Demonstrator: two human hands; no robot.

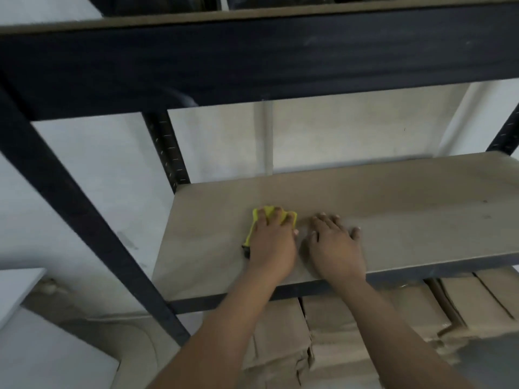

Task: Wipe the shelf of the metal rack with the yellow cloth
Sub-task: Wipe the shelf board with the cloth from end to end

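The beige shelf (407, 220) of the dark metal rack (70, 197) fills the middle of the view. My left hand (273, 242) lies palm down on the yellow cloth (268, 212), pressing it flat against the shelf's left-centre; yellow edges show past the fingertips and along the hand's left side. Just to its right, my right hand (337, 245) rests flat on the bare shelf with fingers spread, holding nothing. Most of the cloth is hidden under my left hand.
A dark crossbeam of the upper shelf (252, 54) hangs overhead. Rack uprights (168, 153) stand at the back left and far right. Cardboard boxes (351, 327) are stacked below the shelf. A white surface (19, 287) juts in at lower left.
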